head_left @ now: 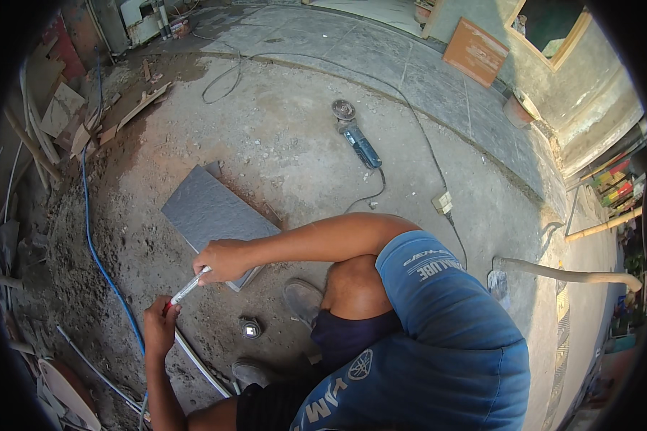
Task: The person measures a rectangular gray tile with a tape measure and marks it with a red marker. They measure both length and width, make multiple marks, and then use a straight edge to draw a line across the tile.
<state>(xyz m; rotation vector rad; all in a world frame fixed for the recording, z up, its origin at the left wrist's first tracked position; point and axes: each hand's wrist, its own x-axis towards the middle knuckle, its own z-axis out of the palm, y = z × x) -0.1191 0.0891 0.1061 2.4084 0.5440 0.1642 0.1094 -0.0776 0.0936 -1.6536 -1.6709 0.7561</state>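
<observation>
A slim white marker pen with a red end is stretched between my two hands. My left hand is closed around its red end. My right hand pinches the opposite end, with the wrist just over the near edge of a dark grey tile. The tile lies flat on the dusty ground, and another edge shows beneath it. A small dark tape measure rests on the ground between my hands and my shoes.
Farther ahead lies a blue angle grinder, its cord running to a pale socket block. A blue hose curves along the left side near scrap wood. At right are a wooden-handled tool and a brown tile.
</observation>
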